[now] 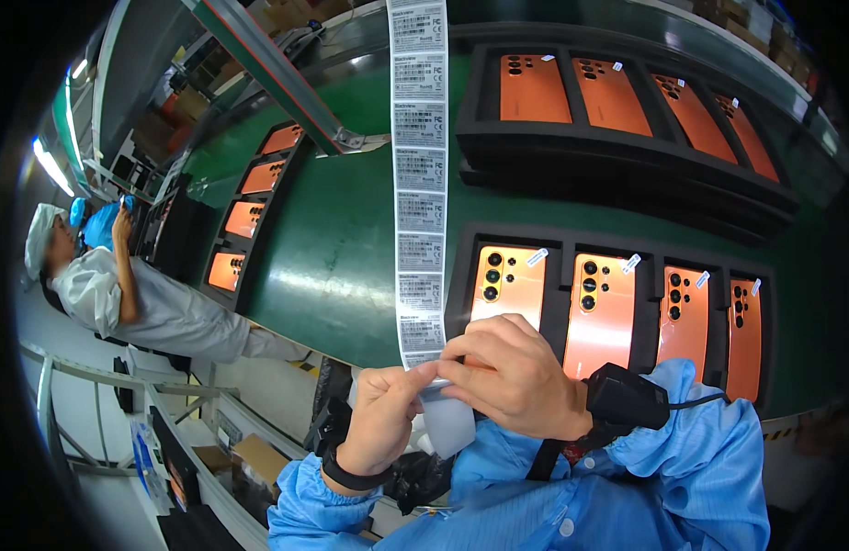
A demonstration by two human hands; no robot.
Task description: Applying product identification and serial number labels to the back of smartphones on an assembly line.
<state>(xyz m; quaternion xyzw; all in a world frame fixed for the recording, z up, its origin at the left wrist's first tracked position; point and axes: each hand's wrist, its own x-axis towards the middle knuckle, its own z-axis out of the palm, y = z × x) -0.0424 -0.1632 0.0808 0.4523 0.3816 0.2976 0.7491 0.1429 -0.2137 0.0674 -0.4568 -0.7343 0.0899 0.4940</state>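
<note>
A long strip of white printed labels (421,216) runs from the far side of the green bench down to my two hands. My left hand (380,409) is closed, its thumb and finger pinching the strip's near end. Close against it, my right hand (509,378) has its fingertips on the same end, fingers bent together. Pale backing paper (450,424) hangs below them. Just beyond my right hand lies a black foam tray (555,275) holding several orange phones (601,308), camera side up, each with a small white tab.
Farther back, stacked black trays (617,170) carry more orange phones. Another phone tray (250,220) stands at the left, near a slanted metal post (268,73) on the green bench (337,275). A person in white workwear (140,285) is at far left.
</note>
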